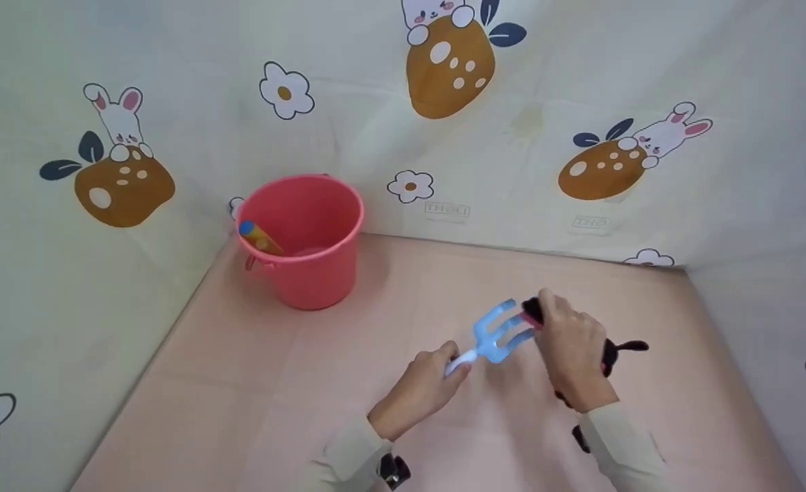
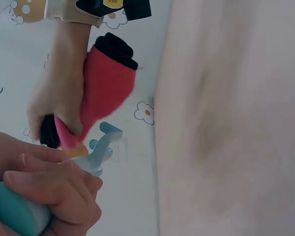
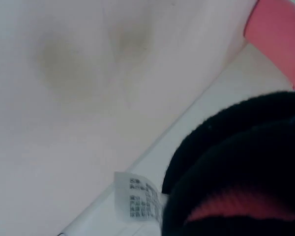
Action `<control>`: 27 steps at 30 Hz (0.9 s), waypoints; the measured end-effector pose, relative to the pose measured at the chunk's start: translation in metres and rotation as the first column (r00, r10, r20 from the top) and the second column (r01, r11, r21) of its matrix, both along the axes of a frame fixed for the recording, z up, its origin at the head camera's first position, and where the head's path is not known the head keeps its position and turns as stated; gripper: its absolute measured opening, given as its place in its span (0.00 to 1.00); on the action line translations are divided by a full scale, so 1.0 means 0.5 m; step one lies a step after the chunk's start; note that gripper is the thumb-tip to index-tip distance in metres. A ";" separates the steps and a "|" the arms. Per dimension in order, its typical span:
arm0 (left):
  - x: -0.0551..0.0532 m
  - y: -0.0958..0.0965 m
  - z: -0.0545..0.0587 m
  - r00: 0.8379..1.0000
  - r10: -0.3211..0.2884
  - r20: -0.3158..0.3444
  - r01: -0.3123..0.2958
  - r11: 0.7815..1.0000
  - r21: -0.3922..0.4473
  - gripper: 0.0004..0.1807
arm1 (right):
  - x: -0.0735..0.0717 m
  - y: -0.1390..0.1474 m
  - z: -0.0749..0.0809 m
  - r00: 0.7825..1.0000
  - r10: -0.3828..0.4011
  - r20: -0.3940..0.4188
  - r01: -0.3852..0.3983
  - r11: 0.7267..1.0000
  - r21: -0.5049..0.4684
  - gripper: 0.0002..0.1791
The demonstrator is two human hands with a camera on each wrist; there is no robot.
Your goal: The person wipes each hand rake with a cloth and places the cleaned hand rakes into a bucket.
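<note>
My left hand [image 1: 422, 384] grips the pale handle of a small hand fork [image 1: 490, 338] with light blue tines. In the left wrist view, the teal end of the handle [image 2: 17, 209] sticks out of the curled fingers. My right hand [image 1: 572, 345] holds a red and black fabric piece [image 2: 107, 81], pinched at one black end. The fork's tines point toward this piece and overlap its edge in the head view. Close up in the right wrist view are a thick black cuff [image 3: 226, 132] and a white printed label [image 3: 137, 199]; the fingers are hidden there.
A pink bucket [image 1: 317, 277] stands at the back left, with a yellow and blue thing [image 1: 261, 239] leaning inside it. The pinkish table surface [image 1: 239, 383] is bounded at the back and sides by a pale cloth wall [image 1: 348, 137] printed with rabbits and flowers.
</note>
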State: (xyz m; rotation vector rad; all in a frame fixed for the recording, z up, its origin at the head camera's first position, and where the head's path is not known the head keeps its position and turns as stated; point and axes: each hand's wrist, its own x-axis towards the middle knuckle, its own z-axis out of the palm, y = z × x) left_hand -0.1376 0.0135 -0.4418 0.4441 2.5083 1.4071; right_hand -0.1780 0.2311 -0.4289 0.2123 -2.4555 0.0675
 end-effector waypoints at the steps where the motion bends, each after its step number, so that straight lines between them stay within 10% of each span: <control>1: -0.001 -0.008 -0.005 1.000 0.012 0.008 -0.012 1.000 -0.006 0.10 | -0.001 0.011 0.006 1.000 -0.018 -0.009 0.018 0.999 -0.037 0.16; 9: -0.005 -0.054 -0.029 0.996 0.078 0.047 -0.078 0.997 -0.004 0.11 | 0.018 0.032 0.020 0.990 0.098 0.103 -0.064 0.956 -0.287 0.12; 16: -0.003 -0.053 -0.031 0.997 0.067 0.023 -0.068 0.997 0.046 0.11 | 0.049 0.010 0.018 0.913 0.287 0.291 -0.149 0.897 -0.417 0.13; 27: 0.000 -0.039 -0.025 0.996 0.028 -0.089 -0.023 0.998 0.065 0.09 | 0.084 -0.041 0.018 0.873 0.370 0.318 -0.228 0.886 -0.404 0.17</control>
